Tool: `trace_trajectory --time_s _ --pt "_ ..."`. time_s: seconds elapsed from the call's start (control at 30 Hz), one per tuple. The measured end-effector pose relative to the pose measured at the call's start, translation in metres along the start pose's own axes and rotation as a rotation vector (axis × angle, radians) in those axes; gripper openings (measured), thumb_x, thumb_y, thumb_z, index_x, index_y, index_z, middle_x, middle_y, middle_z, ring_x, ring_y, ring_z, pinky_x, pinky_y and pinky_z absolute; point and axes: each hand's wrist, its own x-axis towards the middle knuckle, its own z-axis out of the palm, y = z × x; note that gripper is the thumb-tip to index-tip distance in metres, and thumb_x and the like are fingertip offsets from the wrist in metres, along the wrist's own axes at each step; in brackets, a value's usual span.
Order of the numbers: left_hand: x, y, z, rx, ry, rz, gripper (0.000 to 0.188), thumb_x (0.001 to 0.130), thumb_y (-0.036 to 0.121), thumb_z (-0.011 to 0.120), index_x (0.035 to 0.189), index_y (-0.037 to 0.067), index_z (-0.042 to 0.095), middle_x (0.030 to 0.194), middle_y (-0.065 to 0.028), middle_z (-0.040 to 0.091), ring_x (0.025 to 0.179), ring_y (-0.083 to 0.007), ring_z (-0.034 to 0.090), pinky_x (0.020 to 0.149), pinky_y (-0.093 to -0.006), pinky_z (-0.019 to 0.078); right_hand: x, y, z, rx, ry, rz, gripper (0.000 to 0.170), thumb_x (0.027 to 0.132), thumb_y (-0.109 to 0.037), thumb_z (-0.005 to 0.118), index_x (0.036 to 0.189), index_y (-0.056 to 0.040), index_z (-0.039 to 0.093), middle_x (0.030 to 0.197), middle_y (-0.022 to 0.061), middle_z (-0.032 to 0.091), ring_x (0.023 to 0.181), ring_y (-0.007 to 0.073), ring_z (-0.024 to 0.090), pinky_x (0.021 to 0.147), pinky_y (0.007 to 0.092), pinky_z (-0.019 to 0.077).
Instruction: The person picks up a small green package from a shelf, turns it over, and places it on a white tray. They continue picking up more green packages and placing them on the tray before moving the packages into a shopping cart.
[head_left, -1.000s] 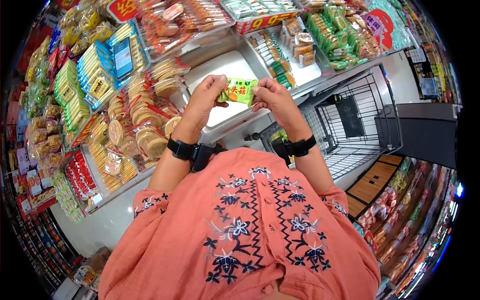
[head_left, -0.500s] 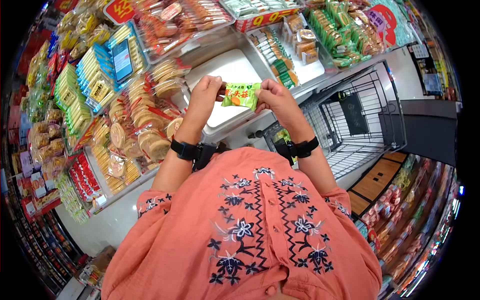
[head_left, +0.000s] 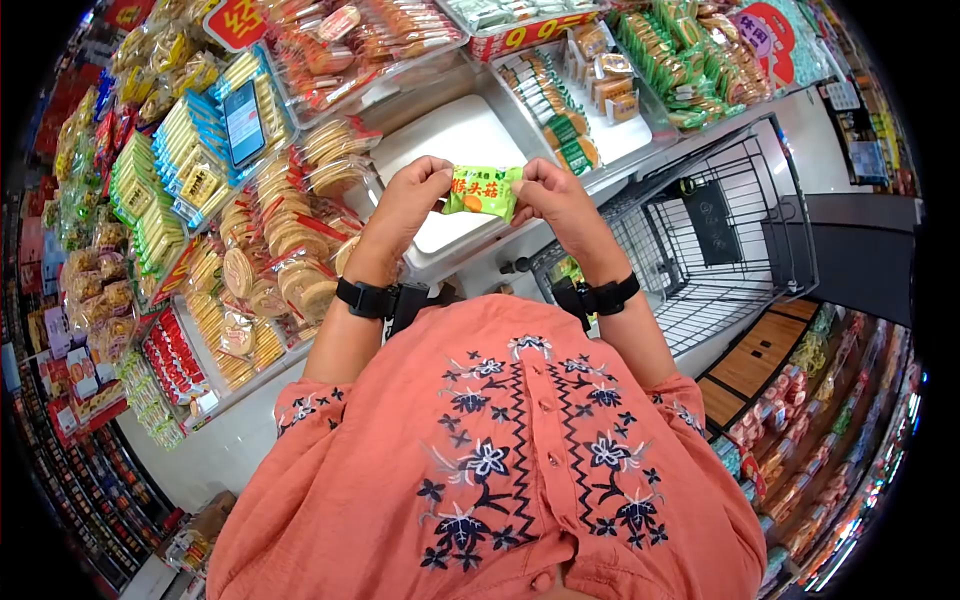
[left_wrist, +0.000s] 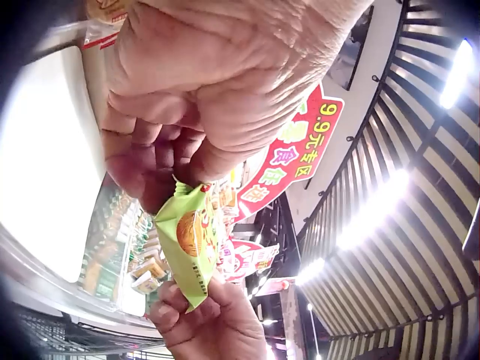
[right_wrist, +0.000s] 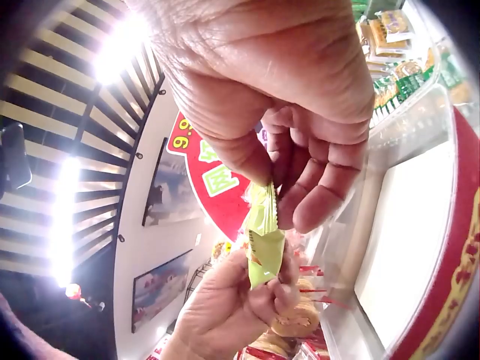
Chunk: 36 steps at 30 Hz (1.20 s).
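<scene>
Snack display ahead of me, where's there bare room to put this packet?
The widest bare patch is the white bin floor beyond the green packet, between bagged round crackers and a row of green-ended packets. A smaller one lies near the front, between that row and the brown packets. The left is crowded with crackers.

The head view is bright and fairly sharp, its fisheye edges curving the shelves [head_left: 850, 430] toward black corners. Ceiling lights [left_wrist: 375, 210] glare white in both wrist views, bleaching the tray [right_wrist: 409, 240]; shadow fills the hollow of the left hand [left_wrist: 217, 82]. Wrist-view rims are dark and soft.
</scene>
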Motion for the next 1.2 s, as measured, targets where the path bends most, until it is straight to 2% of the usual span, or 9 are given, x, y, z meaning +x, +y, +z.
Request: trace_trajectory --time_s 0.13,0.23,0.33,0.43,0.53,0.63,0.93,1.2 --pt "0.006 -0.007 -0.005 0.197 0.047 0.163 0.022 0.099 0.02 0.054 0.102 -0.001 0.06 0.09 -0.0045 0.064 0.082 -0.013 0.062 0.071 -0.0291 0.0508 0.0 0.004 -0.001 -0.046 -0.025 -0.025 0.014 0.094 -0.016 0.06 0.092 -0.0043 0.054 0.083 0.0035 0.063 0.068 0.0119 0.065 0.062 0.0254 0.0546" --pt "0.007 -0.009 -0.006 0.636 0.14 0.389 0.022 0.099 0.02 0.053 0.103 -0.002 0.058 0.091 -0.0078 0.064 0.082 -0.0154 0.063 0.073 -0.0301 0.0517 -0.001 0.001 -0.002 -0.052 -0.04 -0.013 0.014 0.095 -0.016 0.06 0.091 -0.0043 0.054 0.083 0.0033 0.062 0.069 0.0116 0.065 0.061 0.0256 0.0546" --pt "0.002 -0.01 0.003 0.651 0.212 0.418 0.023 0.099 0.02 0.053 0.105 -0.001 0.058 0.093 -0.0098 0.066 0.082 -0.0167 0.064 0.074 -0.031 0.0526 -0.004 -0.002 -0.001 -0.05 -0.037 -0.013 0.014 0.095 -0.016 0.06 0.091 -0.0044 0.053 0.083 0.003 0.062 0.069 0.0114 0.065 0.062 0.0255 0.0544" --pt "-0.001 -0.013 0.007 0.249 0.181 0.185 0.026 0.101 0.023 0.052 0.106 -0.001 0.058 0.094 -0.0092 0.067 0.082 -0.0179 0.066 0.074 -0.0323 0.0535 -0.006 0.002 -0.001 -0.037 -0.041 -0.052 0.013 0.095 -0.015 0.06 0.091 -0.0044 0.054 0.083 0.0031 0.062 0.069 0.0115 0.064 0.062 0.0254 0.0544" --pt "-0.009 -0.004 0.008 0.04 0.128 -0.003 0.027 0.102 0.028 0.053 0.104 0.002 0.061 0.089 -0.004 0.063 0.08 -0.0135 0.063 0.068 -0.0279 0.0517 -0.01 0.003 -0.002 -0.036 -0.005 -0.066 0.013 0.095 -0.015 0.06 0.092 -0.0044 0.054 0.083 0.0033 0.062 0.068 0.0115 0.064 0.063 0.0255 0.0545" --pt "-0.023 0.005 0.006 -0.013 -0.009 -0.074 0.028 0.101 0.031 0.055 0.106 0.004 0.062 0.09 -0.0028 0.064 0.08 -0.0125 0.064 0.067 -0.0261 0.0503 -0.015 0.003 -0.003 -0.007 0.004 -0.065 0.013 0.095 -0.015 0.06 0.092 -0.0043 0.054 0.084 0.0035 0.062 0.069 0.0116 0.064 0.063 0.0256 0.0547" --pt "-0.034 -0.005 0.005 0.033 -0.06 -0.061 0.021 0.096 0.022 0.057 0.105 0.004 0.062 0.09 -0.0035 0.066 0.079 -0.0119 0.066 0.066 -0.0243 0.0488 -0.024 0.01 0.0 0.015 0.015 -0.04 0.012 0.094 -0.015 0.061 0.093 -0.0044 0.053 0.084 0.0038 0.062 0.067 0.0123 0.065 0.063 0.0255 0.0551" --pt "-0.036 -0.023 0.011 0.179 0.156 0.073 0.023 0.096 0.021 0.054 0.106 0.001 0.059 0.091 -0.007 0.067 0.079 -0.0127 0.067 0.064 -0.0252 0.0495 -0.027 0.019 0.005 -0.015 0.016 -0.082 0.013 0.094 -0.015 0.06 0.093 -0.0038 0.053 0.083 0.0048 0.062 0.066 0.0132 0.065 0.061 0.0257 0.0551"
